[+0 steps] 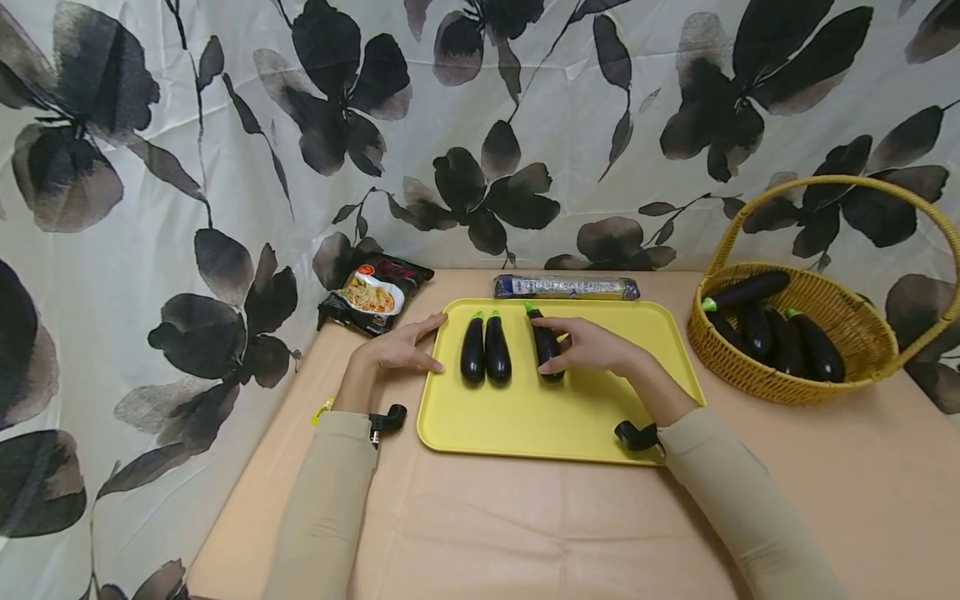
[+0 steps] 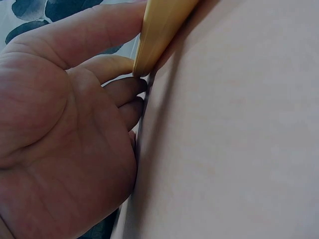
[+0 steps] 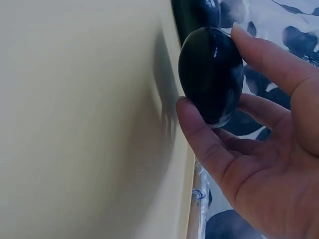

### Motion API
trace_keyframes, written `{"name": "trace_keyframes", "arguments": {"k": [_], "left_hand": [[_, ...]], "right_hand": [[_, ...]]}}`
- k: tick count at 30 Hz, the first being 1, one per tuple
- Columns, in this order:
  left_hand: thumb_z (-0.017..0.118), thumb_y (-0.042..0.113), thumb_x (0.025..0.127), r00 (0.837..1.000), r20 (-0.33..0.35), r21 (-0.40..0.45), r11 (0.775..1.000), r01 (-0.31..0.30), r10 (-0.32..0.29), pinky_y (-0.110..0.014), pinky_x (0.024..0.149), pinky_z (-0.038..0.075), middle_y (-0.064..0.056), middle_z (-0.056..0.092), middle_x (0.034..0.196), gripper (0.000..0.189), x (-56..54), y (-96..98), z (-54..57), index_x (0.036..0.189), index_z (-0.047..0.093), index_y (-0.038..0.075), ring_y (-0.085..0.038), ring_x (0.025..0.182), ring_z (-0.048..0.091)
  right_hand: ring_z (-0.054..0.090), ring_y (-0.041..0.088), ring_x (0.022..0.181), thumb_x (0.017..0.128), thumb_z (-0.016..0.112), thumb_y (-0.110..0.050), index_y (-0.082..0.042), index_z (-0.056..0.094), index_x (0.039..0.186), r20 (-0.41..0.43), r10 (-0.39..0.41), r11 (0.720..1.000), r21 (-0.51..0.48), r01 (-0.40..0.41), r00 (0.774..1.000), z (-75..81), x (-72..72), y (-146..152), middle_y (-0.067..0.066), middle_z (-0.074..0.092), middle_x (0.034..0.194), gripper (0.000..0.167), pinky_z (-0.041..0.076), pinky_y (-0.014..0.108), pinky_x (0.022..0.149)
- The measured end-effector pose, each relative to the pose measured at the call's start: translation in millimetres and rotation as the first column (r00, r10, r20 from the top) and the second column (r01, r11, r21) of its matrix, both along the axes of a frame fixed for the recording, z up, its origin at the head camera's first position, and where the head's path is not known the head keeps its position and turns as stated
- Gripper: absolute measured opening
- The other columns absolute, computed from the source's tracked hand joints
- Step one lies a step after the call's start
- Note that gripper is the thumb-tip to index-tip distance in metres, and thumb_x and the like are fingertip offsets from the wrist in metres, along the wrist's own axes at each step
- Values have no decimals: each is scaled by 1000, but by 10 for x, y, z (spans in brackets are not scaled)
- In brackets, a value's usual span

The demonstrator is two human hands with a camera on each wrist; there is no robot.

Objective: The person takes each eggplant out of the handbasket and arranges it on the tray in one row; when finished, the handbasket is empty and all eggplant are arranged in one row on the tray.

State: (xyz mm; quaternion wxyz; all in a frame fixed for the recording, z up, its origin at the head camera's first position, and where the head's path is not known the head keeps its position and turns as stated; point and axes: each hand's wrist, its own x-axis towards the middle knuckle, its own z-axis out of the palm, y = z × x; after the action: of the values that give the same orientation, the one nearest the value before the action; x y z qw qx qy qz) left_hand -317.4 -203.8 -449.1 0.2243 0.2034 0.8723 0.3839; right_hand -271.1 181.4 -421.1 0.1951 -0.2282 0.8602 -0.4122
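Note:
On a yellow tray point(image 1: 480, 425) lie three dark eggplants with green stem ends. Two of them, a left eggplant point(image 1: 472, 350) and a middle eggplant point(image 1: 497, 350), sit side by side. My right hand point(image 1: 592, 346) holds the third eggplant point(image 1: 546, 346) between thumb and fingers, a short way to their right. Its rounded glossy end point(image 3: 212, 74) shows between the fingertips in the right wrist view. At the tray's left rim, my left hand point(image 1: 393, 348) touches the edge with extended fingers; in the left wrist view, its palm point(image 2: 65, 134) faces the camera beside the tray edge point(image 2: 159, 35).
A wicker basket point(image 1: 765, 387) with a tall handle stands on the right, holding several eggplants point(image 1: 817, 346). Behind the tray lies a long wrapped package point(image 1: 566, 287). A black noodle packet point(image 1: 375, 292) rests at the back left. Floral cloth point(image 1: 480, 100) hangs behind the table.

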Motion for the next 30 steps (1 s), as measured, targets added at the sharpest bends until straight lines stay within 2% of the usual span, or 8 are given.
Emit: {"name": "trace_keyframes", "arguments": {"k": [6,10,17,25,27,30], "left_hand": [[92,30,77,1000,-2,4,1000,4,-4,-47,133,6,1,12,176,115,1,-8,-11,168,22,20,-21,164,4],[92,30,77,1000,0,15,1000,1,-1,-47,133,5,1,12,176,115,3,-7,-14,168,22,20,-22,164,3],[93,28,76,1000,-3,30,1000,-4,4,-46,133,5,1,13,176,115,10,-9,-21,168,23,19,-21,164,3],[93,27,77,1000,1,32,999,2,-2,-46,133,5,1,12,176,115,1,-11,-31,168,23,19,-21,164,3],[93,27,77,1000,3,32,999,4,-4,-47,133,5,1,12,176,115,1,-10,-29,168,22,18,-22,164,3],[92,27,77,1000,5,32,999,4,-4,-47,133,5,0,11,176,115,-3,-6,-28,168,22,18,-22,164,3]], "right_hand": [[49,33,137,88,85,-25,-14,37,163,14,14,999,50,-15,1000,19,-62,-94,17,45,159,90,47,47,105],[47,32,137,88,85,-27,-11,37,162,7,29,998,62,-29,1000,3,-103,-152,19,45,158,90,45,50,109],[50,29,126,87,86,-29,-11,38,162,18,56,996,65,-57,998,4,-112,-221,17,45,157,91,45,41,100],[52,25,100,88,85,-27,-10,40,161,20,66,995,72,-67,998,-20,-127,-267,17,51,148,87,42,34,78],[52,26,102,88,84,-28,-10,40,161,14,61,995,81,-62,998,-21,-126,-281,17,51,149,86,43,35,80],[51,28,115,88,84,-30,-11,41,161,-1,53,994,100,-53,999,-20,-123,-304,16,49,154,86,45,40,92]]}}
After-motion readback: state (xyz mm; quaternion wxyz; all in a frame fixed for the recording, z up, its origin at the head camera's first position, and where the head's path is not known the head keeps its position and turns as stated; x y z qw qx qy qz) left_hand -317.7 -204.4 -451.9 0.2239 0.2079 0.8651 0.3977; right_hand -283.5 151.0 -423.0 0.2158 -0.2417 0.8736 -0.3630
